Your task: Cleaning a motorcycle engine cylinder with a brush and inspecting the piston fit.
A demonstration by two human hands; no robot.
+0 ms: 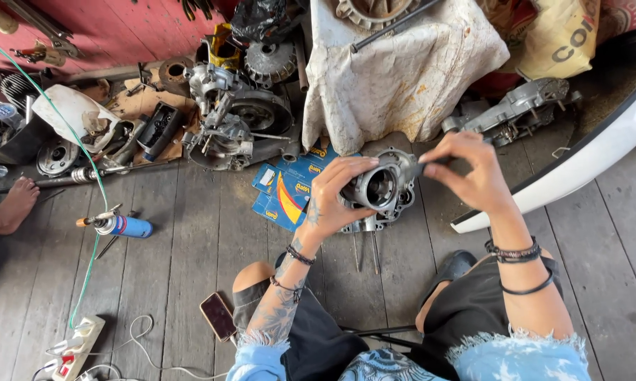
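Note:
My left hand (335,192) grips a grey metal engine cylinder (378,188) from its left side, with the round bore facing me. The cylinder sits on an engine casing (388,212) that rests on the wooden floor between my knees. My right hand (473,169) is pinched on a thin dark tool (422,167) whose tip touches the cylinder's upper right edge. Both wrists wear dark bracelets.
Blue cardboard boxes (284,190) lie left of the casing. Behind stand an engine block (229,123), a cloth-covered part (395,77) and a white body panel (579,166). A gas torch (120,226), a phone (217,316), a power strip (78,346) and another person's foot (7,208) lie left.

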